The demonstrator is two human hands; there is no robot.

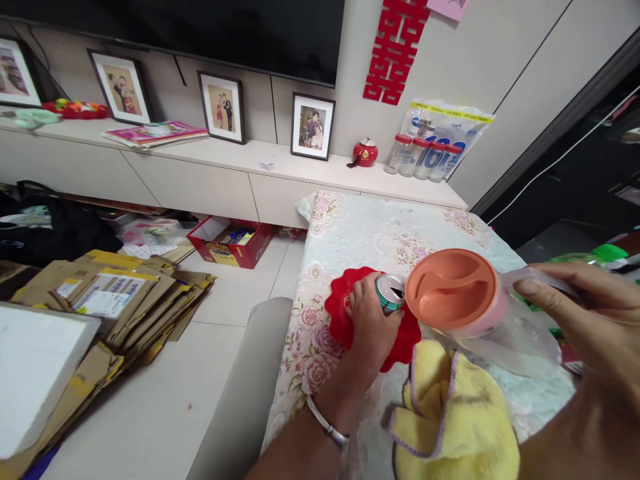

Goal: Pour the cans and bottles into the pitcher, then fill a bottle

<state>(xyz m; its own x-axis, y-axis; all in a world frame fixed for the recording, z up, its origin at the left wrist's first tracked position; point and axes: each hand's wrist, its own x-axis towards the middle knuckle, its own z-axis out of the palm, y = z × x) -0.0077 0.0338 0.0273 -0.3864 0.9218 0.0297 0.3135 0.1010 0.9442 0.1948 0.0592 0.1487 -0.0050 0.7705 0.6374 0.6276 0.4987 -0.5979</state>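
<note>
My left hand [370, 320] is wrapped round an opened drink can [391, 288] with a silver top and green side. The can stands over a red scalloped mat [407, 350] on the table. Beside it, my right hand [590, 300] grips the clear handle of a plastic pitcher [525, 337] with an orange lid [453, 293]. The lid's left edge is right by the can; whether they touch I cannot tell. In front of the pitcher lies a crumpled yellow cloth [470, 427] with purple edging.
A flowered tablecloth [360, 227] covers the table. Behind it, a low cabinet [195, 160] bears framed photos, a red pot [365, 155] and glass jars [423, 160] with red lids. Flattened cardboard [165, 307], a red box [250, 247] and a grey seat [250, 393] are to the left.
</note>
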